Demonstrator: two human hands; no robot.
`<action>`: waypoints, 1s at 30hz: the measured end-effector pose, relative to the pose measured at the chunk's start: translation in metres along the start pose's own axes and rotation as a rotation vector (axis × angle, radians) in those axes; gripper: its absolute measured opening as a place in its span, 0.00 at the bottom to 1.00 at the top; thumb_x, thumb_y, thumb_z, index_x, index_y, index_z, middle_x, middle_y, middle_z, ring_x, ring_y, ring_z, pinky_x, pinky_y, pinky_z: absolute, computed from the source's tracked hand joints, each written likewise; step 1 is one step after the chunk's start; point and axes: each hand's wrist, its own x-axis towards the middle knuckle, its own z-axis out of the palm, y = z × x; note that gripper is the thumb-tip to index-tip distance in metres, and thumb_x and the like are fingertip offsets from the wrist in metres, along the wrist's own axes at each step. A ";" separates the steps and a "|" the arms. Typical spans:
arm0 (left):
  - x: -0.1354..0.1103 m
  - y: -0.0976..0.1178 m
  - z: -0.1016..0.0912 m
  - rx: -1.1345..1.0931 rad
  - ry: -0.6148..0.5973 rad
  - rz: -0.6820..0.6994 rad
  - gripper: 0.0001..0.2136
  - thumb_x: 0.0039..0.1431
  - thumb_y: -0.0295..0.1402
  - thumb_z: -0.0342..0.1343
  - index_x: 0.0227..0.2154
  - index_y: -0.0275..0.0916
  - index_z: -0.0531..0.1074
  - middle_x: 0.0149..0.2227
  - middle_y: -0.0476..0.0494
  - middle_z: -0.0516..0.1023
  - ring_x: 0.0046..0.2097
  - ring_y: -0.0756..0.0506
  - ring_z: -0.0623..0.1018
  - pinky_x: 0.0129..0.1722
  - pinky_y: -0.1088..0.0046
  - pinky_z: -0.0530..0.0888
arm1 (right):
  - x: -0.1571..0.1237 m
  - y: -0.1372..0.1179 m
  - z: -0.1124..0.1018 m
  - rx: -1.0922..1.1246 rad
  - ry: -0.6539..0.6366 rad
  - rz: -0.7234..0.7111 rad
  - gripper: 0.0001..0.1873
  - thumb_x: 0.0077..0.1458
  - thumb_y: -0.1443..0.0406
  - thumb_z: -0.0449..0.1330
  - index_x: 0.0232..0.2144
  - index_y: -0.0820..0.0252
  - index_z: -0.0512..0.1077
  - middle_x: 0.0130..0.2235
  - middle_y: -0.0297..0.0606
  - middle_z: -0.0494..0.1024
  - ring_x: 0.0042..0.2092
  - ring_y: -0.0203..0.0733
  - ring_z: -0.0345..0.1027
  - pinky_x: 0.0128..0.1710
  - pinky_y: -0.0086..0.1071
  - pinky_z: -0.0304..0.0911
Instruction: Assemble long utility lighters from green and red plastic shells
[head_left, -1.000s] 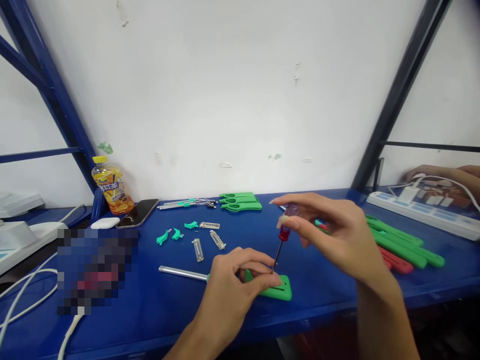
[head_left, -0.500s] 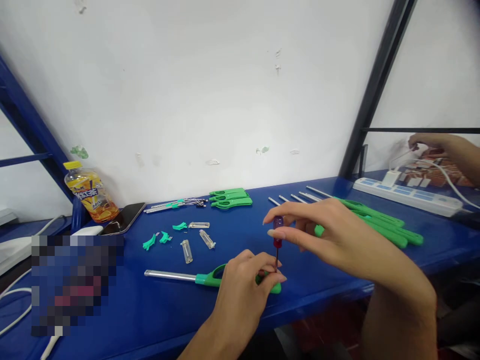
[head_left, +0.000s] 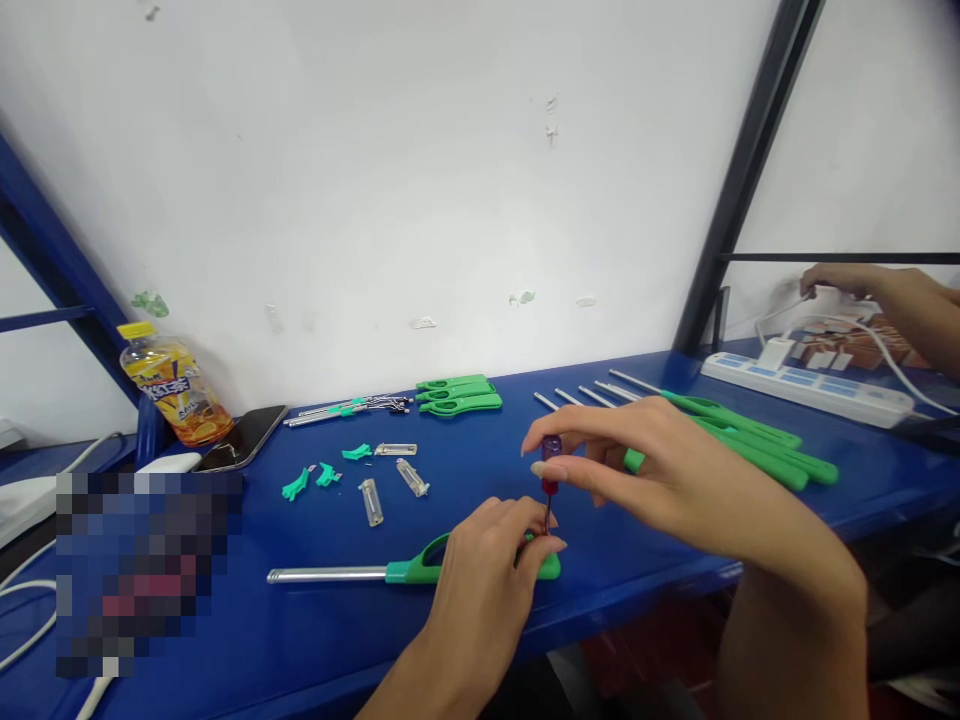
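Note:
My left hand [head_left: 491,575] is closed over the green handle of a long-necked lighter [head_left: 424,568], which lies on the blue table with its silver tube pointing left. Between the thumb and fingers of my right hand [head_left: 637,470] is a small screwdriver [head_left: 551,465] with a purple and red handle. It stands nearly upright, and its shaft runs down to the lighter's handle beside my left fingertips. Those fingertips hide the driver's tip. Further back on the table are clear fuel tanks [head_left: 371,502], teal plastic pieces [head_left: 297,485] and green handle shells [head_left: 459,402].
Several assembled lighters [head_left: 750,440] lie behind my right forearm. Metal tubes with wires [head_left: 349,408] lie at the back. A drink bottle [head_left: 176,385] and a phone [head_left: 244,437] stand at left, a power strip [head_left: 810,385] at right. Another person's hand [head_left: 844,280] shows far right.
The lighter's tube end has swung slightly toward me and left. My left hand still holds the handle, and the screwdriver stays upright in my right hand.

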 end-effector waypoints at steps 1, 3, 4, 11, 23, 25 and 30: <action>0.000 0.000 0.000 0.006 0.005 0.007 0.05 0.64 0.26 0.65 0.35 0.43 0.78 0.34 0.51 0.83 0.33 0.46 0.76 0.36 0.70 0.69 | 0.000 0.000 0.000 0.003 0.002 -0.003 0.09 0.69 0.55 0.62 0.45 0.46 0.81 0.29 0.26 0.85 0.29 0.37 0.79 0.27 0.28 0.64; -0.001 -0.001 0.001 0.016 0.007 0.025 0.05 0.64 0.26 0.66 0.35 0.43 0.78 0.34 0.51 0.82 0.33 0.46 0.76 0.35 0.71 0.69 | 0.000 0.000 0.000 0.012 0.002 -0.008 0.09 0.69 0.55 0.62 0.45 0.46 0.81 0.28 0.26 0.84 0.28 0.38 0.78 0.27 0.29 0.64; -0.001 -0.002 0.001 0.024 0.008 0.034 0.05 0.63 0.26 0.66 0.34 0.43 0.78 0.34 0.51 0.82 0.33 0.46 0.76 0.35 0.71 0.70 | 0.000 0.000 0.000 0.014 0.000 -0.011 0.09 0.69 0.55 0.61 0.45 0.46 0.81 0.28 0.26 0.84 0.27 0.38 0.78 0.27 0.29 0.64; 0.000 -0.004 0.004 0.077 -0.005 0.049 0.05 0.61 0.26 0.69 0.34 0.41 0.78 0.34 0.50 0.82 0.35 0.45 0.78 0.37 0.69 0.72 | 0.001 0.003 0.002 0.014 -0.032 -0.007 0.09 0.69 0.54 0.62 0.44 0.47 0.81 0.29 0.26 0.85 0.29 0.38 0.80 0.29 0.28 0.66; -0.020 -0.020 -0.026 0.246 -0.238 0.093 0.17 0.68 0.27 0.61 0.57 0.49 0.76 0.52 0.45 0.80 0.51 0.38 0.78 0.54 0.52 0.74 | 0.008 0.001 0.009 -0.013 -0.015 0.038 0.12 0.66 0.55 0.64 0.32 0.53 0.74 0.28 0.28 0.81 0.29 0.39 0.75 0.30 0.30 0.64; -0.019 -0.028 -0.028 0.265 -0.202 0.079 0.17 0.69 0.27 0.60 0.58 0.48 0.76 0.51 0.44 0.80 0.50 0.38 0.78 0.53 0.53 0.74 | 0.013 0.002 0.014 -0.052 -0.012 0.014 0.14 0.67 0.55 0.63 0.30 0.54 0.73 0.28 0.29 0.79 0.29 0.38 0.73 0.30 0.30 0.62; -0.013 -0.036 -0.030 0.339 -0.159 0.033 0.16 0.72 0.28 0.56 0.59 0.44 0.75 0.53 0.41 0.79 0.52 0.35 0.77 0.54 0.51 0.73 | 0.027 0.007 0.030 -0.076 -0.028 0.023 0.14 0.73 0.56 0.55 0.37 0.54 0.75 0.31 0.30 0.80 0.29 0.37 0.68 0.30 0.30 0.59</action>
